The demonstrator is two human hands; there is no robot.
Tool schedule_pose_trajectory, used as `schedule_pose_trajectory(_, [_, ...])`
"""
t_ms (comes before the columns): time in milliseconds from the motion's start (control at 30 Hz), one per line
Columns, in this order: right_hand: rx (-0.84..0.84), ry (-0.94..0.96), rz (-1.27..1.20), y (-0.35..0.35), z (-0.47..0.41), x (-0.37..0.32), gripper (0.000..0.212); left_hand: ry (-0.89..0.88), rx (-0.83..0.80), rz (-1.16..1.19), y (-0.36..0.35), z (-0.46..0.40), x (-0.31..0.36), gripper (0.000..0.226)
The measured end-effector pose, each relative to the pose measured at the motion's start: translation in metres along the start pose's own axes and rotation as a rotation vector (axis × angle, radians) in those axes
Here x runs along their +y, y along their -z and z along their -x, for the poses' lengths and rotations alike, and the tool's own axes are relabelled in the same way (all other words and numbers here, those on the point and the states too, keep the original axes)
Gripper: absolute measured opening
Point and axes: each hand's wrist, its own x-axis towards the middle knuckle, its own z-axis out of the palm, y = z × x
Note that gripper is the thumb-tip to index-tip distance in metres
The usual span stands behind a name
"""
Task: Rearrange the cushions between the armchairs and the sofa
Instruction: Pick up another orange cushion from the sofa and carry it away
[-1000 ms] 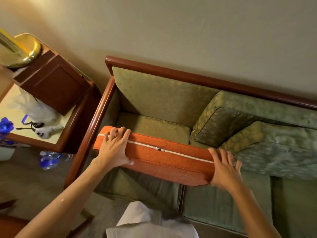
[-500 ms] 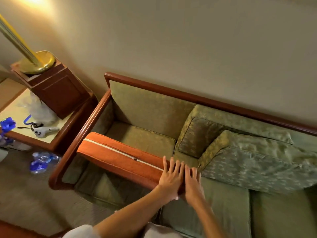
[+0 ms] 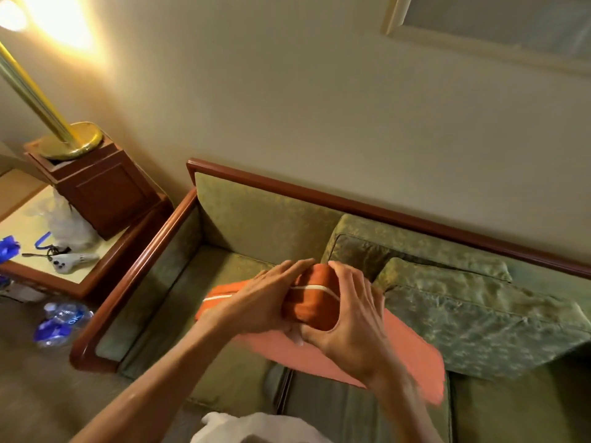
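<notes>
Head view: a green sofa already carries two green cushions at its right. An orange cushion lies over the seat, not yet settled, both hands gripping one corner: left hand, right hand.

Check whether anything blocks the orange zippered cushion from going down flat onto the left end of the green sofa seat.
Nothing visible does. The orange zippered cushion, gripped by both hands, hangs over bare green sofa seat; the green patterned cushions lie to its right.
</notes>
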Motion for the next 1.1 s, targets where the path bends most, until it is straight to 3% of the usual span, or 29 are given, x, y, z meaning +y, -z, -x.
schedule_pose_trajectory(100, [-0.163,-0.019,0.15,-0.038,-0.009,0.019,0.129,0.064,0.03,0.211,0.008,0.016,-0.048,0.11])
schedule_pose_trajectory(233, [-0.304,-0.229,0.285,-0.04,-0.008,0.078,0.131,0.267,0.044,0.366,0.033,0.051,-0.112,0.124])
schedule_pose_trajectory(333, [-0.34,-0.35,0.222,-0.036,-0.008,0.098,0.123,0.429,-0.021,0.448,0.066,0.074,-0.163,0.13])
schedule_pose_trajectory(400, [-0.343,-0.382,0.041,-0.046,-0.013,0.1,0.118,0.534,-0.169,0.5,0.083,0.076,-0.188,0.129])
schedule_pose_trajectory(500, [-0.325,-0.383,-0.188,-0.055,-0.015,0.101,0.114,0.605,-0.269,0.369,0.091,0.065,-0.197,0.147])
schedule_pose_trajectory(567, [-0.324,-0.385,-0.276,-0.054,-0.012,0.105,0.111,0.651,-0.251,0.058,0.09,0.047,-0.181,0.158])
schedule_pose_trajectory(667, [-0.298,-0.374,-0.389,-0.056,-0.004,0.112,0.118,0.528,-0.22,-0.419,0.066,0.022,-0.131,0.139])
schedule_pose_trajectory(733, [-0.285,-0.359,-0.445,-0.06,-0.003,0.106,0.124,0.387,-0.221,-0.553,0.034,0.001,-0.083,0.126])
schedule_pose_trajectory(933, [-0.166,-0.326,-0.493,-0.069,0.007,0.107,0.117,-0.061,-0.25,-0.442,-0.074,-0.049,0.043,0.129])
schedule_pose_trajectory(1100, [-0.019,-0.348,-0.545,-0.068,0.028,0.12,0.108,-0.125,-0.206,-0.429,-0.087,-0.059,0.062,0.135])
